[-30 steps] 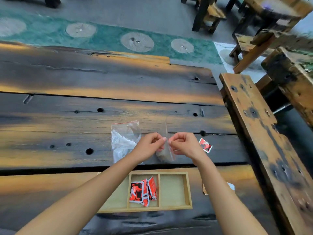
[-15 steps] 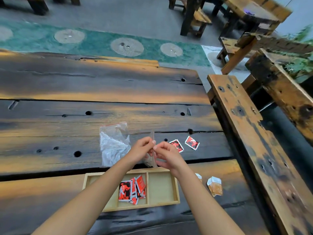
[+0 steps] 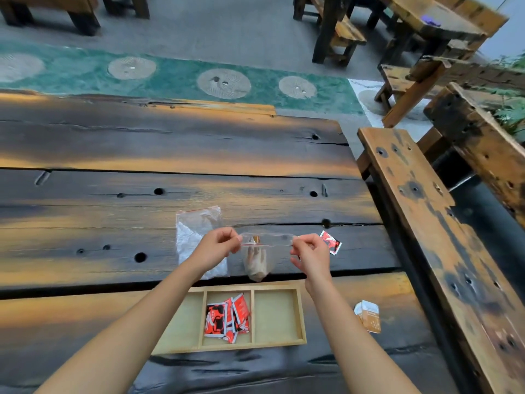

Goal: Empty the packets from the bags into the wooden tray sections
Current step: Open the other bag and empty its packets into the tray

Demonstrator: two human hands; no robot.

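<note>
Up close, no writing can be read: the red, black and white packets [image 3: 227,318] piled in the middle section of the wooden tray [image 3: 279,342] carry a graphic too blurred to make out, and the sections either side of them are bare. Beyond the tray, the left hand [image 3: 218,245] and right hand [image 3: 309,250] each pinch one end of the mouth of a clear bag [image 3: 260,258], stretching it between them; brownish contents hang low inside it. Behind the left hand, further from the tray, a second clear bag [image 3: 196,237] with a red strip lies flat. One red packet [image 3: 330,242] lies just past the right hand, and a tan and white sachet [image 3: 368,316] sits right of the tray. All rest on a dark, weathered plank table [image 3: 142,155] with bolt holes; a bench [image 3: 426,223] runs along its right side, with green matting [image 3: 176,78] and more wooden furniture beyond.
</note>
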